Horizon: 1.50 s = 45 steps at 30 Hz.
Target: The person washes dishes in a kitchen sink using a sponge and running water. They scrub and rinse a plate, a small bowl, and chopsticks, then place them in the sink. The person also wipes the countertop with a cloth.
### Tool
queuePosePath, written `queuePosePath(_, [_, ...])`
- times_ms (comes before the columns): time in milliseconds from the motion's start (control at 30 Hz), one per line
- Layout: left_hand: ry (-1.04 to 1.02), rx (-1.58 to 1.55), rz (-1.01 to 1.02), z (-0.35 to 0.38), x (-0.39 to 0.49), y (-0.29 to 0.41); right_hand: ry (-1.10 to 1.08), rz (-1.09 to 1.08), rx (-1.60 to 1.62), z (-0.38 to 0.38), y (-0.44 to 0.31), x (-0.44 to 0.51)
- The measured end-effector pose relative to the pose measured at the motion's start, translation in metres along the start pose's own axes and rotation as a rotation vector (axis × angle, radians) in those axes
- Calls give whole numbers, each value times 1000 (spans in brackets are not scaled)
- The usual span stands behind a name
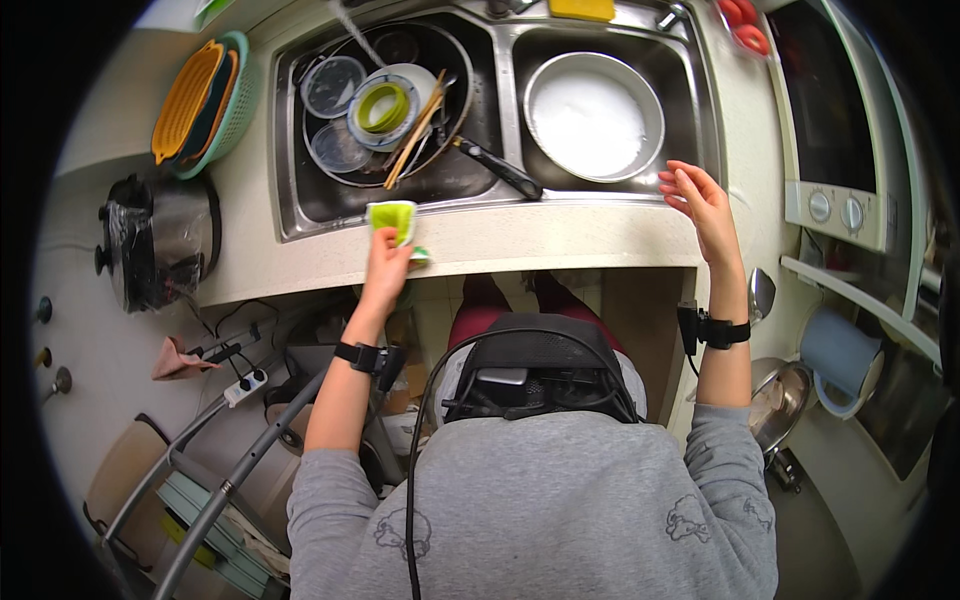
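Observation:
My left hand (386, 270) grips a folded green-and-white cloth (393, 217) over the front edge of the counter. Beyond it, the left sink basin (292, 195) holds a wide pan with a black handle (501, 171). In that pan lie a blue-rimmed bowl (358, 124), small green bowls (384, 105), clear plastic containers (334, 86) and wooden chopsticks (417, 139). My right hand (701, 202) is raised with nothing in it, fingers apart, near the right basin's front corner. A round metal pan (592, 120) with white suds or foamy liquid sits in that basin.
What looks like a water stream (358, 34) falls into the left basin. Stacked colanders (217, 112) and a plastic-wrapped cooker (161, 236) stand left. To the right are a microwave oven (832, 120), a blue pitcher (836, 360) and a metal pot (780, 405). A yellow sponge (582, 8) lies behind the basins.

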<state>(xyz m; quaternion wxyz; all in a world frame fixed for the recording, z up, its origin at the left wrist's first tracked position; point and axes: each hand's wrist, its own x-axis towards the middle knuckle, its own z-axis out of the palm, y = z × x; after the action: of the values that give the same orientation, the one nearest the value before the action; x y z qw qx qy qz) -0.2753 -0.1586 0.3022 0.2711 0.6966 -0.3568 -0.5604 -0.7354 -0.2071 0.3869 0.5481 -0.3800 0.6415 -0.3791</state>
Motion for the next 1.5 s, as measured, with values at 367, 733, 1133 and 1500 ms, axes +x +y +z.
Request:
queuePosePath(367, [-693, 62, 31, 219, 3, 58, 149, -20, 131, -84, 31, -53])
queuePosePath(733, [-828, 33, -29, 396, -15, 96, 412, 5, 302, -113, 66, -136])
queuePosePath(1133, [-934, -226, -33, 354, 27, 182, 841, 69, -572, -106, 131, -176])
queuePosePath(1500, [-988, -198, -26, 291, 34, 199, 1069, 370, -965, -143, 154, -166])
